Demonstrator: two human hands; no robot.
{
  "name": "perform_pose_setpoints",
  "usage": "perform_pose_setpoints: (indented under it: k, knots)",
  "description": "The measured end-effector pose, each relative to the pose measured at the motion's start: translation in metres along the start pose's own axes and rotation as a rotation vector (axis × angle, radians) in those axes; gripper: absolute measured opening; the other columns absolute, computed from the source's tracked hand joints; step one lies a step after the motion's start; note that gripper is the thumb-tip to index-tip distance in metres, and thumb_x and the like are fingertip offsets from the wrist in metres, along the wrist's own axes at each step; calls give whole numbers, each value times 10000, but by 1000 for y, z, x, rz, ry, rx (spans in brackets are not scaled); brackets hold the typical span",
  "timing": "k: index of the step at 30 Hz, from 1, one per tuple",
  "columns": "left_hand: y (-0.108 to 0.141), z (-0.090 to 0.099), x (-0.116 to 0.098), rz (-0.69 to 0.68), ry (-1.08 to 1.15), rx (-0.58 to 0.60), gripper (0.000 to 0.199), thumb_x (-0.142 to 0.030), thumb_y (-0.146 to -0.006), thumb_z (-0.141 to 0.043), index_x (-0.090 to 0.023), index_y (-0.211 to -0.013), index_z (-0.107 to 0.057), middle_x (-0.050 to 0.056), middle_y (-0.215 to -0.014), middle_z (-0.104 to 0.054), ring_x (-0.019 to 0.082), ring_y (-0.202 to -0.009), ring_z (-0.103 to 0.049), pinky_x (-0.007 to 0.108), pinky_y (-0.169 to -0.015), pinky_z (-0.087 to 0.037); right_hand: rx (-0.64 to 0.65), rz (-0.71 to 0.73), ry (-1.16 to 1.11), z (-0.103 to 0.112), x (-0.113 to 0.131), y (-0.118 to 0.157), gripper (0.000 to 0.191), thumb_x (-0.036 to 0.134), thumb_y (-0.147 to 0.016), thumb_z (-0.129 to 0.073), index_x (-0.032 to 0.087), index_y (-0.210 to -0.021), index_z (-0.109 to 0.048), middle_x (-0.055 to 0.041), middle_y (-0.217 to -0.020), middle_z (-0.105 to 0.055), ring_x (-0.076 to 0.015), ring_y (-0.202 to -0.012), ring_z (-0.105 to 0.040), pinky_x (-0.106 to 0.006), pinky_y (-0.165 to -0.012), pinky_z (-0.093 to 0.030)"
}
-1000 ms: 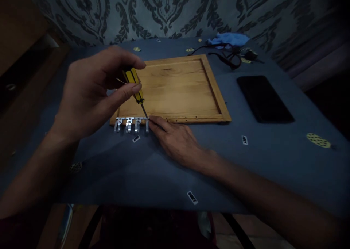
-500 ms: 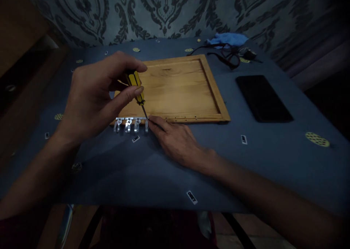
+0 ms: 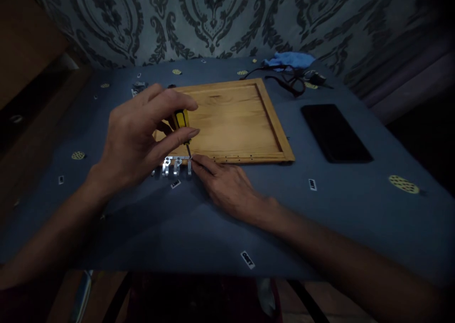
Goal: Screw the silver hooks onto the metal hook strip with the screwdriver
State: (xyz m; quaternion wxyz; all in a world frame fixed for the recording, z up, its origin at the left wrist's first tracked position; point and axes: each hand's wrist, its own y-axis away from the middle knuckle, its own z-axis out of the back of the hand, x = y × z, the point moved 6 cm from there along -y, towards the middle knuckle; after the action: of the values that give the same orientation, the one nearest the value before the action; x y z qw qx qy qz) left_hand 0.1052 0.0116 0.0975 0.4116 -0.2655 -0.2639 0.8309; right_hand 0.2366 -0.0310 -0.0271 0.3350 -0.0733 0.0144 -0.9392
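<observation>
My left hand (image 3: 133, 133) is closed around the yellow-and-black handle of a screwdriver (image 3: 182, 119). The tool leans over the near edge of a framed wooden panel (image 3: 232, 119), its tip down at the rightmost metal hook (image 3: 189, 166). Against that hook rest the fingertips of my right hand (image 3: 231, 188), pressed together; any screw there is too small to make out. Further metal hooks (image 3: 177, 166) line the same edge to the left, partly covered by my left hand. Small dark holes dot the edge to the right of my fingers.
A black phone (image 3: 336, 132) lies right of the panel. Behind it are eyeglasses (image 3: 293, 84), a blue cloth (image 3: 289, 60) and a small dark object (image 3: 316, 78). Shiny metal pieces (image 3: 138, 88) sit at the back left. Patterned fabric (image 3: 213, 20) hangs behind the blue-covered table (image 3: 284, 237).
My left hand has shifted right and slightly lower in view, its fingers further round the handle, covering the leftmost hook. The screwdriver stands more upright. My right hand stays at the hook.
</observation>
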Motion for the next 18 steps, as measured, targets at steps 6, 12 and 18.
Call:
perform_pose_setpoints:
  k: [6, 12, 18]
  knots:
    - [2, 1, -1, 32, 32, 1, 194, -258, -1005, -744, -311, -1192, -745, -33, -1060, -786, 146, -821, -738, 270, -748, -654, 2, -15, -3, -1, 0, 0, 677, -9, -921, -463, 122, -1582, -527, -178, -1638, -572, -268, -1010, -784, -401, -785, -642]
    - [1, 3, 0, 36, 125, 113, 278, -259, -1025, -711, -336, -1292, -718, -41, -1254, -794, 169, -934, -791, 279, -840, -675, -27, -13, -47, -2, -2, 1, 637, -2, -945, -483, 126, -1565, -543, -188, -1632, -570, -281, -1043, -783, -430, -832, -659]
    - [-3, 13, 4, 38, 135, 5, 252, -213, -983, -771, -269, -1227, -741, -8, -1143, -805, 153, -881, -771, 259, -799, -666, -24, -12, -39, -4, -2, 1, 652, -3, -949, -486, 112, -1590, -518, -203, -1625, -577, -291, -1091, -779, -429, -865, -661]
